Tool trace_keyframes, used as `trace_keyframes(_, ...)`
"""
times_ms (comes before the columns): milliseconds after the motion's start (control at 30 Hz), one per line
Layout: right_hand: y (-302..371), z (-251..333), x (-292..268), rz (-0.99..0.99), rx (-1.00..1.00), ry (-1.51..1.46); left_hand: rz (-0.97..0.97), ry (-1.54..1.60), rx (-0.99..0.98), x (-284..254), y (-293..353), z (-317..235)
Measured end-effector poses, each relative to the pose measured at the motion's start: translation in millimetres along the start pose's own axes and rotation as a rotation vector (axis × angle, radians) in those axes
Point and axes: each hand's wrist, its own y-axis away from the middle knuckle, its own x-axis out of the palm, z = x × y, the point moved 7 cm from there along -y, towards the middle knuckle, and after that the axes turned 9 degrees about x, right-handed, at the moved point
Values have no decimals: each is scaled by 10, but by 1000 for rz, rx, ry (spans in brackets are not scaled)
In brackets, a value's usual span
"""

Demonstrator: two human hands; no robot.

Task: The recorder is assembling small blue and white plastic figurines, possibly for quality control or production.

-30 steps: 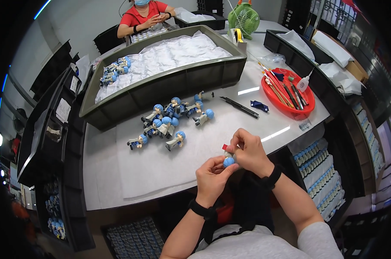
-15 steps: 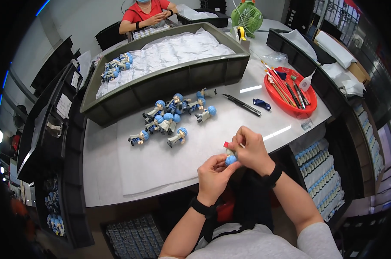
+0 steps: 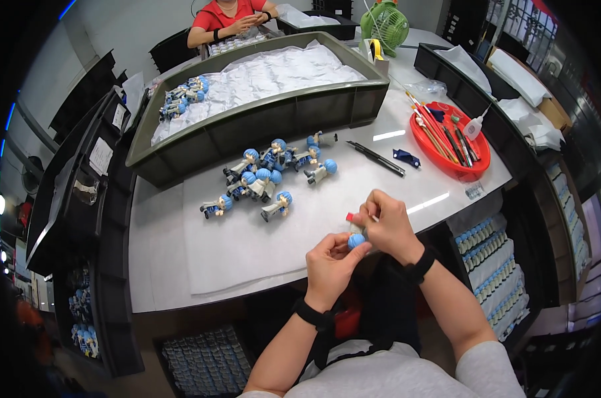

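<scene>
Near the table's front edge, my left hand (image 3: 330, 264) grips a small blue-haired figurine (image 3: 357, 241) by its head, thumb and fingers pressed around it. My right hand (image 3: 388, 227) is closed just above and right of it, pinching a small red-ended tool (image 3: 349, 217) against the figurine's pale body; its exact kind is hidden by the fingers. More blue-haired figurines (image 3: 262, 183) lie in a loose heap on a white sheet (image 3: 227, 255) ahead and to the left.
Beyond the heap stands a deep grey-green bin (image 3: 267, 106) lined with white wrap, a few figurines at its left end. A red bowl (image 3: 469, 174) of brushes sits right, beside a black pen-like tool (image 3: 375, 158). A co-worker (image 3: 231, 20) sits behind the bin; a green fan (image 3: 388, 26) stands nearby.
The right hand has shifted slightly up, and the red-ended tool with it. The left hand keeps its grip on the figurine. The whole view has moved a little.
</scene>
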Motion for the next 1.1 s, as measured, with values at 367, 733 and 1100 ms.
trace_keyframes(367,-117,-49,-171,-74,174,145,20,-19,-19,-49,-6,2)
trace_keyframes(733,196,-117,-150,103,344,-197,93,238,-82,-242,110,-129)
trace_keyframes(1100,856,172,213,418,356,-752,95,325,-12,-297,229,-396)
